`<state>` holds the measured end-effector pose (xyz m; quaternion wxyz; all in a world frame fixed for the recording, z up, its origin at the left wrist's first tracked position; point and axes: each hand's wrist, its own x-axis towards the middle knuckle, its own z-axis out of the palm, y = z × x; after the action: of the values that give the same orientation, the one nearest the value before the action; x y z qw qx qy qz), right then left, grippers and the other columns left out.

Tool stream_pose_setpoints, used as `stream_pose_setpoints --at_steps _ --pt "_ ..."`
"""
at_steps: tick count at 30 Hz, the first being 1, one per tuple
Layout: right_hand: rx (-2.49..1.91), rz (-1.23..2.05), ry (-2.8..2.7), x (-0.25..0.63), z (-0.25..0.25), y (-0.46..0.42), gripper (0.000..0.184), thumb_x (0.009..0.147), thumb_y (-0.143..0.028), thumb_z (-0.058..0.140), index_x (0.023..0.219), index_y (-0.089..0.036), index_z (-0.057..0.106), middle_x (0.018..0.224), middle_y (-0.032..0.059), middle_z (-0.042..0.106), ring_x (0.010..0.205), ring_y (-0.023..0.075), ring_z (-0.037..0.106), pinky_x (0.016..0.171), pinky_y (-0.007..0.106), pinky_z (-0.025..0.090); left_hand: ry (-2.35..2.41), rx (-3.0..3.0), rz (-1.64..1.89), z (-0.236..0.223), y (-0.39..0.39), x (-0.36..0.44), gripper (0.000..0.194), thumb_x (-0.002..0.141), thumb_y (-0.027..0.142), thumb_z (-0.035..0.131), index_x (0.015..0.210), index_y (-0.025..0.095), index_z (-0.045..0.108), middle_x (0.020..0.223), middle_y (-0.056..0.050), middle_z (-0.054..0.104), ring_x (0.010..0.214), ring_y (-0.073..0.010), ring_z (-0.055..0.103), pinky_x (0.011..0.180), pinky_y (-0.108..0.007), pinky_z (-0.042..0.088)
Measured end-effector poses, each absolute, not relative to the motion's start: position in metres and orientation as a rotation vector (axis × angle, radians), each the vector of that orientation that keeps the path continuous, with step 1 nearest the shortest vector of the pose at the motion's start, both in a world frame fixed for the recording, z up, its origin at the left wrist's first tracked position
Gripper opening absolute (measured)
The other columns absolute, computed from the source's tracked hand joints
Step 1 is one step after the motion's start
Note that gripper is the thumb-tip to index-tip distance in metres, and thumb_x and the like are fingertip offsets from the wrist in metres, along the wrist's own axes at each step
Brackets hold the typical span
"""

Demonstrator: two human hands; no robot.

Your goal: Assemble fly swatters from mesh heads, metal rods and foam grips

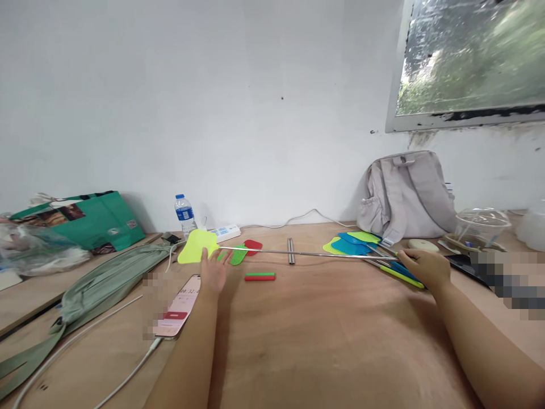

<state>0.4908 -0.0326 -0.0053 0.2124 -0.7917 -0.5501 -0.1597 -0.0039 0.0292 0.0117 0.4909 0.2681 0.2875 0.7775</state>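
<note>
A fly swatter with a yellow head point(192, 247) and a long, thin metal rod point(272, 251) stretches sideways above the table. My right hand point(423, 270) is closed around its handle end. At the other end, my left hand point(214, 274) is beside the yellow head, fingers apart and seeming to touch its edge. Below the rod lie a green swatter head point(239, 255) and a red swatter head point(254, 245). Metal rods point(291, 253) lie side by side, with red and green handles point(260, 277) nearer me. Blue and yellow swatters point(355, 244) are piled by my right hand.
A phone point(181, 309) with a charging cable lies left of my left arm. Further left are a green strap bag point(114, 278) and a teal bag point(97, 218). A water bottle point(184, 216), power strip point(227, 233), grey backpack point(411, 196) and plastic bowl point(481, 226) stand along the back.
</note>
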Motion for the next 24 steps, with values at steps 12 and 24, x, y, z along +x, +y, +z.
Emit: stream_pose_setpoints --at_steps 12,24 --pt "-2.124 -0.715 -1.324 0.504 -0.009 -0.034 0.042 0.069 -0.050 0.041 0.067 -0.017 0.068 0.060 0.0072 0.059 0.069 0.0189 0.052 0.074 0.033 0.026 0.636 0.277 2.366 0.005 0.041 -0.041 0.039 0.084 0.016 0.034 0.120 0.026 0.042 0.114 -0.003 0.058 0.112 -0.0149 0.048 0.092 -0.033 0.040" --pt "-2.201 -0.272 -1.061 0.522 -0.012 -0.034 0.041 0.070 -0.045 0.040 0.082 -0.018 0.068 0.071 0.0092 0.062 0.070 0.0217 0.050 0.054 0.026 0.031 0.815 0.396 2.400 -0.002 0.045 -0.049 0.036 0.085 0.030 0.038 0.121 0.028 0.040 0.117 -0.002 0.055 0.108 -0.0126 0.051 0.089 -0.029 0.042"
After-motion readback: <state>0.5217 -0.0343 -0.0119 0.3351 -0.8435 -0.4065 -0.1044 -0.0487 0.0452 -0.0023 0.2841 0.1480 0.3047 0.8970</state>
